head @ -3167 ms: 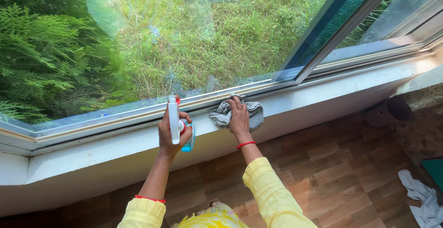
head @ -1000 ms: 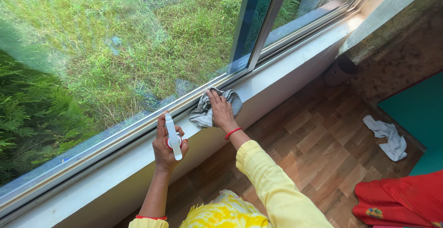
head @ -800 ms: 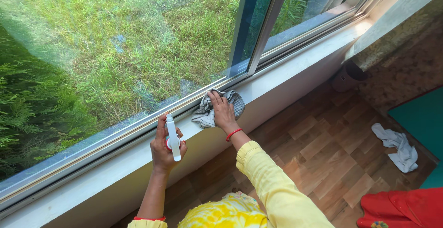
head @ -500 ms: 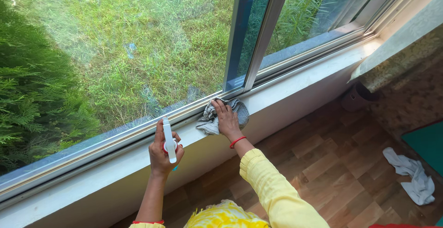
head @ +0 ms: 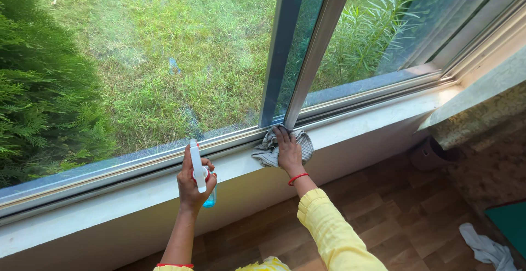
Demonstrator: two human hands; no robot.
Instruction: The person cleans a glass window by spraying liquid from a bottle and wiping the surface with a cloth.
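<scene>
My left hand (head: 191, 186) grips a spray bottle (head: 196, 164) with a white trigger head and blue liquid, held upright in front of the white window sill (head: 109, 202). My right hand (head: 289, 151) presses a grey checked cloth (head: 268, 150) flat on the sill, against the bottom of the window track where the upright metal frame (head: 307, 52) meets it. Both arms wear yellow sleeves and red bangles.
A large glass pane (head: 164, 57) looks onto grass and a green shrub. A stone ledge (head: 482, 112) juts out at right with a dark round pot (head: 433, 153) below it. A white rag (head: 487, 249) lies on the wood-pattern floor (head: 383, 216).
My right hand has slid the cloth to the right along the sill up to the upright frame. The left hand kept hold of the bottle. The view tilted up, away from the floor.
</scene>
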